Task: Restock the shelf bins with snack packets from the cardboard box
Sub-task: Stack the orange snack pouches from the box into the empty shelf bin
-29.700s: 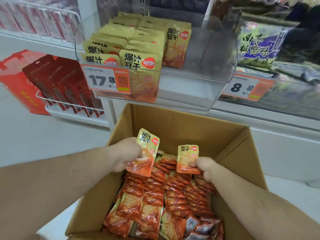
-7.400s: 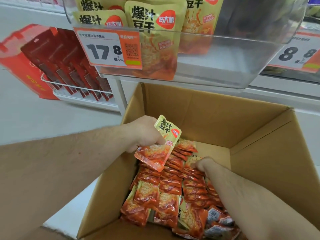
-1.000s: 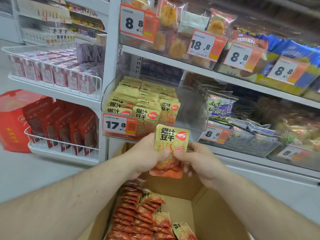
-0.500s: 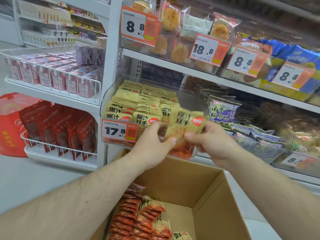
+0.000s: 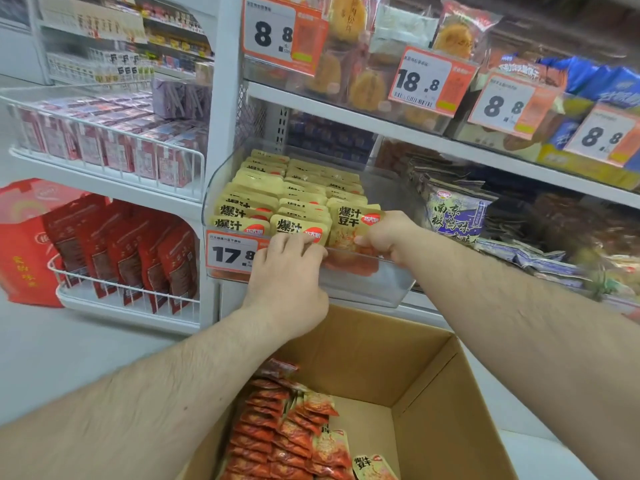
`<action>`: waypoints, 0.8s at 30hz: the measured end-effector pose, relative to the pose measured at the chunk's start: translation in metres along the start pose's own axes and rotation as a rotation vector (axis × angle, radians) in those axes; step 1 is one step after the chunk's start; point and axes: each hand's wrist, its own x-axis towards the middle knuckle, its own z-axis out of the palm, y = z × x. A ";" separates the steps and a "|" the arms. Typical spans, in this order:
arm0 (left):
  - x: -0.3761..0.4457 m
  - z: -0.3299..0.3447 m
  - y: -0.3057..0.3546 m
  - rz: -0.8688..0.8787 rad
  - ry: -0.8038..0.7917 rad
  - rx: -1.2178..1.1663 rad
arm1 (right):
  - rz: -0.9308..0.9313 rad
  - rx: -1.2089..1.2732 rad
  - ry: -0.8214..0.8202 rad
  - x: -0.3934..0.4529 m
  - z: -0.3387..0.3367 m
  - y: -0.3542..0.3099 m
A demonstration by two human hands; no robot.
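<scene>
Right now the right hand (image 5: 384, 237) pinches a yellow snack packet (image 5: 353, 223) by its right edge, holding it upright inside the clear shelf bin (image 5: 374, 285), at the front of the right-hand row. Beside it, the left hand (image 5: 287, 271) lies on the bin's front rim, fingers bent over the edge onto the front packets. Below the bin, the cardboard box (image 5: 433, 393) holds more packets (image 5: 287, 431) in rows.
</scene>
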 end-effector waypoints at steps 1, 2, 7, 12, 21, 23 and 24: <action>-0.001 0.000 -0.001 0.003 -0.003 0.000 | 0.012 0.012 -0.002 -0.001 0.003 -0.003; -0.001 0.001 -0.002 0.005 -0.008 -0.001 | 0.017 0.016 0.002 -0.001 0.005 -0.006; -0.003 0.003 -0.002 0.015 -0.002 -0.003 | 0.050 -0.022 -0.007 -0.003 0.011 -0.015; -0.003 0.006 0.000 0.014 -0.016 -0.003 | 0.116 0.034 -0.088 -0.002 0.014 -0.014; -0.003 0.008 0.002 0.004 -0.032 0.016 | 0.166 0.014 -0.236 0.002 0.004 -0.010; -0.003 0.008 0.003 -0.002 -0.033 0.014 | 0.154 0.011 -0.237 0.004 0.004 -0.009; -0.003 0.009 0.004 -0.006 -0.030 0.006 | 0.148 0.006 -0.230 0.005 0.003 -0.008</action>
